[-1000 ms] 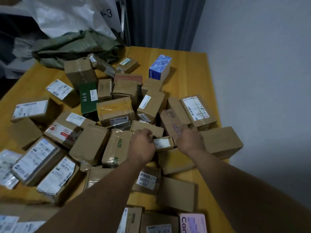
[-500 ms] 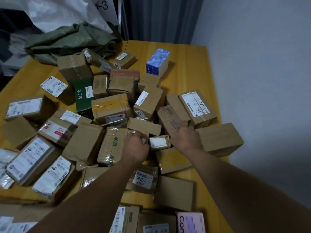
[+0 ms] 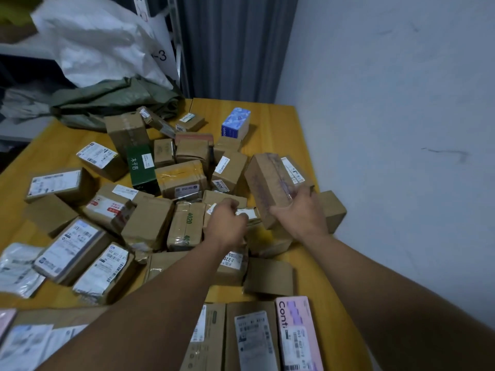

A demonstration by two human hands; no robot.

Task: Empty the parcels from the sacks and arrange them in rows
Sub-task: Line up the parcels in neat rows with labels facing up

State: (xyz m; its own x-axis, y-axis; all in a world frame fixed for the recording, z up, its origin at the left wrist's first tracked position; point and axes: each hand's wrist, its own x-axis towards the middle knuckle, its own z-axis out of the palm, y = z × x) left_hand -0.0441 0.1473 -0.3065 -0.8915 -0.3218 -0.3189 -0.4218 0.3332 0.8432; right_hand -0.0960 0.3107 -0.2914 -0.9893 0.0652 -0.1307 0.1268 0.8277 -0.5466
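1. While both hands are occupied, the right hand (image 3: 300, 214) is clamped round the near end of a long brown parcel (image 3: 270, 183). The parcel's far end tilts up and away from the hand, probably lifted clear of the pile for carrying to a row.
2. Left hand (image 3: 227, 223): fingers curled, pinching a small labelled parcel (image 3: 247, 212) that lies between the two hands. Judged to be a second pick, so one trip serves two items.
3. Heap of parcels (image 3: 182, 180): jumbled and overlapping, ahead of and to the left of both hands. It looks unsorted, lying as tipped out.
4. Near row (image 3: 251, 336): boxes side by side with long edges touching, behind the hands toward the person. A pink box (image 3: 297, 330) sits at its right end. Judged to be the arranged portion.
5. Green sack (image 3: 115, 100): slumped flat, well beyond the left hand, and apparently emptied.
6. White sack (image 3: 99, 41): farther off than the green sack; its contents cannot be told.
7. Tabletop (image 3: 276, 121): yellow wood showing beyond the right hand. It carries the heap and the row.
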